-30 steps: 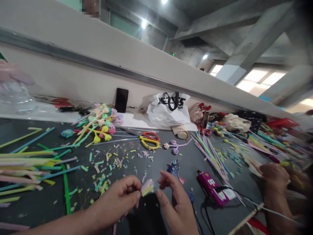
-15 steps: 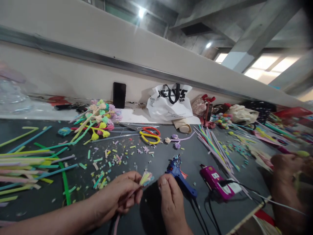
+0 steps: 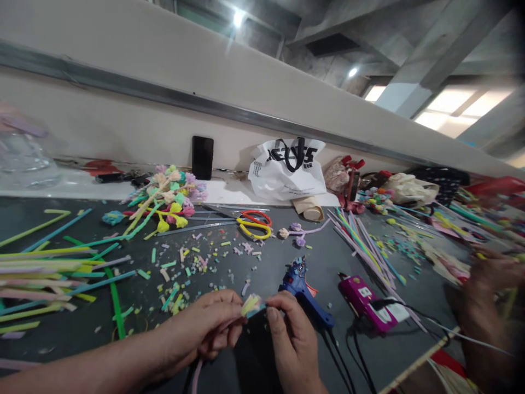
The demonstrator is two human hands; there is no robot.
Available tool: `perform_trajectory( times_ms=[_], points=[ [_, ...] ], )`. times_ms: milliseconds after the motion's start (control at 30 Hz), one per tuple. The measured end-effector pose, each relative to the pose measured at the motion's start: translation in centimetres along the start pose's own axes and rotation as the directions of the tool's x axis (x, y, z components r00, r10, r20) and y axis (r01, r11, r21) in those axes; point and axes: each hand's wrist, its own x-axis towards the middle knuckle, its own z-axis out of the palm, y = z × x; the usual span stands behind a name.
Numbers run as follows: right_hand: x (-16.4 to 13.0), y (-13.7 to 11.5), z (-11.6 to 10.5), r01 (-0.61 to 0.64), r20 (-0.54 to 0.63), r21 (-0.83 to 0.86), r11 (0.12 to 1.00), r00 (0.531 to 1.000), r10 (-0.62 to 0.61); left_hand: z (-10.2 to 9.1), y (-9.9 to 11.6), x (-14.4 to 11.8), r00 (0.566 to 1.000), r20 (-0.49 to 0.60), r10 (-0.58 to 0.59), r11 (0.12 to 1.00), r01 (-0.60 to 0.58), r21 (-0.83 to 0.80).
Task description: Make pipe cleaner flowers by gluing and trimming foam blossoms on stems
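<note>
My left hand (image 3: 217, 323) is closed around a small bundle of pipe-cleaner pieces (image 3: 251, 304), yellow, pale and blue at its tip. A pink pipe-cleaner stem (image 3: 197, 377) hangs below that hand. My right hand (image 3: 289, 334) pinches at the blue end of the bundle with thumb and forefinger; the exact contact is small and hard to see. Just beyond the right hand lies a blue hot glue gun (image 3: 307, 298). Cut pipe-cleaner bits (image 3: 176, 298) are scattered on the dark table past my left hand.
Long pipe cleaners (image 3: 45, 279) lie at the left, finished pipe-cleaner flowers (image 3: 172, 194) behind. Scissors (image 3: 254, 224), a white bag (image 3: 287, 175) and a phone (image 3: 202, 157) are at the back. A magenta power strip (image 3: 367, 303) with cables sits right, near another person's hand (image 3: 488, 295).
My right hand has moved left and up to the bundle, and its fingertips now meet the blue end. My left hand keeps its hold. The view has shifted slightly.
</note>
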Motion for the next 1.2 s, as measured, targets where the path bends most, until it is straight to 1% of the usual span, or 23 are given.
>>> perform_trajectory(
  times_ms=[200, 433, 600, 767, 933, 1100, 1200],
  points=[
    [0.47, -0.24, 0.2, 0.06, 0.027, 0.02, 0.998, 0.998, -0.061, -0.23, -0.16, -0.09, 1.0, 0.001, -0.021, 0.999, 0.021, 0.028],
    [0.58, -0.29, 0.25, 0.137, 0.034, -0.08, 0.987, 0.99, -0.135, -0.05, -0.01, -0.26, 0.999, -0.007, -0.033, 0.999, 0.034, 0.021],
    [0.48, -0.23, 0.32, 0.196, 0.068, -0.131, 0.972, 0.98, -0.188, -0.09, -0.04, -0.28, 0.998, -0.014, -0.055, 0.998, 0.055, 0.023],
    [0.42, -0.23, 0.29, 0.246, 0.091, -0.154, 0.957, 0.968, -0.234, -0.38, -0.5, -0.21, 0.999, -0.002, -0.036, 0.999, 0.036, 0.032],
    [0.3, -0.32, 0.26, 0.25, 0.126, -0.168, 0.954, 0.965, -0.231, -0.32, -0.49, -0.22, 1.0, 0.0, -0.016, 0.998, 0.016, 0.055],
    [0.18, -0.35, 0.27, 0.243, 0.138, -0.187, 0.952, 0.966, -0.219, -0.24, -0.29, -0.35, 1.0, 0.002, 0.004, 0.993, -0.004, 0.117],
    [0.01, -0.4, 0.27, 0.23, 0.132, -0.182, 0.956, 0.969, -0.208, -0.32, -0.45, -0.31, 1.0, -0.028, 0.009, 0.979, -0.003, 0.203]
  ],
)
